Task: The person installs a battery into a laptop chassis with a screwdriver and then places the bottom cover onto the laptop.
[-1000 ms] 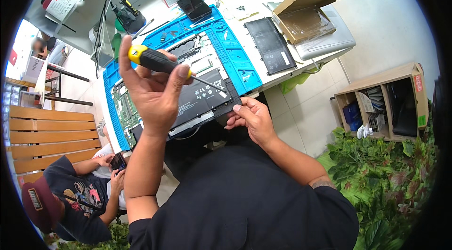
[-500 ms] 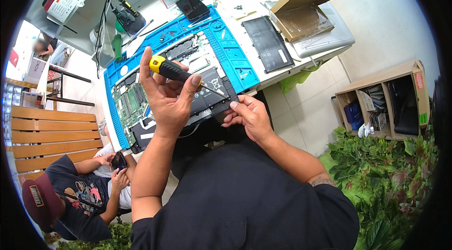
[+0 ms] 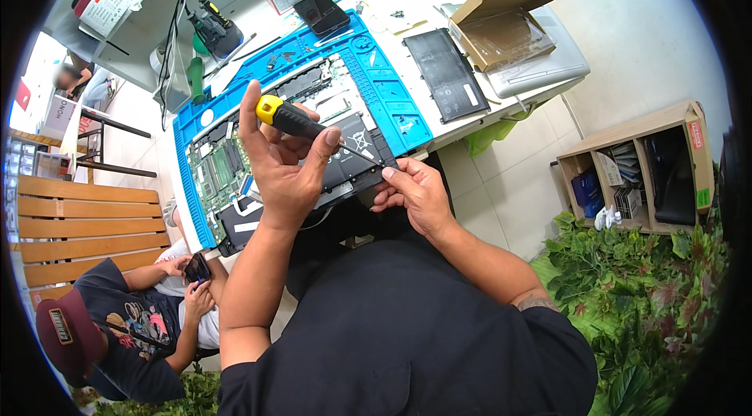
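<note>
Left hand [image 3: 283, 169] raised above the desk [image 3: 407, 16], fingers closed around a black-handled screwdriver with a yellow cap [image 3: 291, 118]; thin shaft slants down toward 4 o'clock. Its tip meets the right hand [image 3: 415, 193], whose fingertips are pinched together there on something too small to make out, possibly a screw or a bit.

Below both hands, at 11 o'clock from the left hand, an opened laptop with bare green circuit boards [image 3: 274, 150] lies on a blue moulded repair mat [image 3: 376, 87]. At 1 o'clock, a flat black battery pack [image 3: 446, 75] and an open brown cardboard box [image 3: 501, 28].

Judgement: this is a seating job at the tip. Best done with the left hand holding the handle steady and the shaft unmoving, while the right fingertips do the fine aligning. Working low over the mat would catch any dropped small part. A light pinch suffices; force risks a slip.
</note>
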